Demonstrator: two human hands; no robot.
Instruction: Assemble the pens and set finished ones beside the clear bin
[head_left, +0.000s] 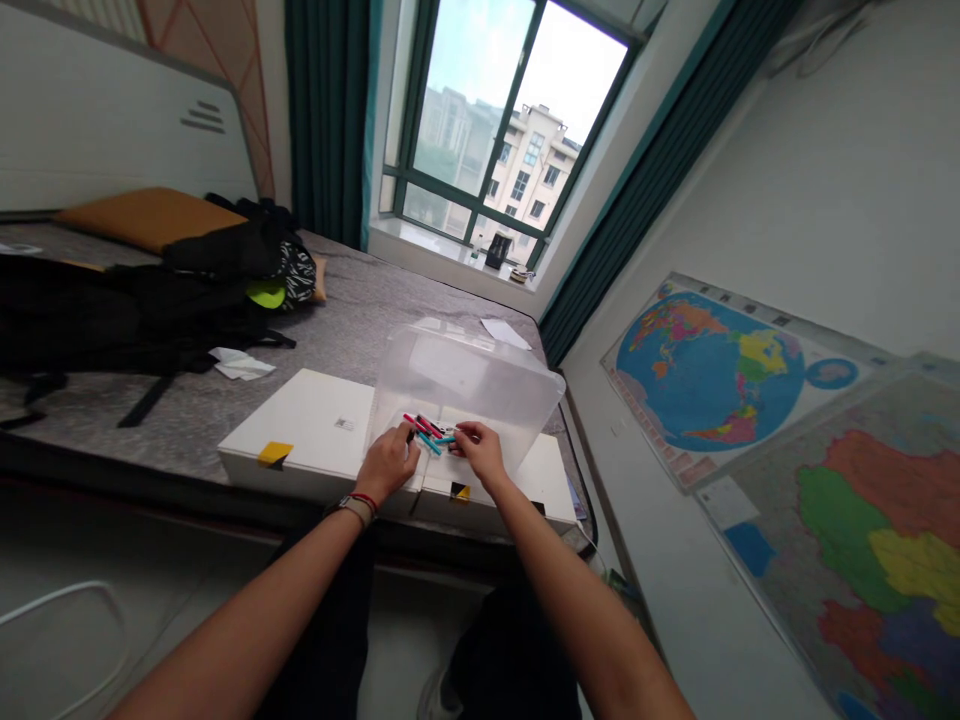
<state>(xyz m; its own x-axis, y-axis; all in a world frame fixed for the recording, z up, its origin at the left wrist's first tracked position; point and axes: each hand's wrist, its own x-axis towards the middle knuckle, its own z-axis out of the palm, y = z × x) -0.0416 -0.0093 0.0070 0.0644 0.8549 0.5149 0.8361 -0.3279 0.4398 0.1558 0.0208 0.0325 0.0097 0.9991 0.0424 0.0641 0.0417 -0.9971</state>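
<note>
Several pens [429, 428] in red, teal and black lie in a loose pile on the wall of a clear plastic bin [480, 375], which is tipped on its side. My left hand [390, 462], with bands around its wrist, is at the pile's left end. Its fingers are bent together around a small dark piece too small to name. From the right, my right hand [481, 452] pinches the end of a teal pen [443, 441]. Under the bin are white boxes [300, 415] standing side by side, with yellow and black tape on their front edges.
The boxes stand on a grey mattress [352, 290]. Black bags [90, 315], a crumpled tissue [241, 364] and an orange cushion [150, 216] lie to the left. A paper sheet [505, 333] lies behind the bin. The wall with maps [712, 370] rises on the right.
</note>
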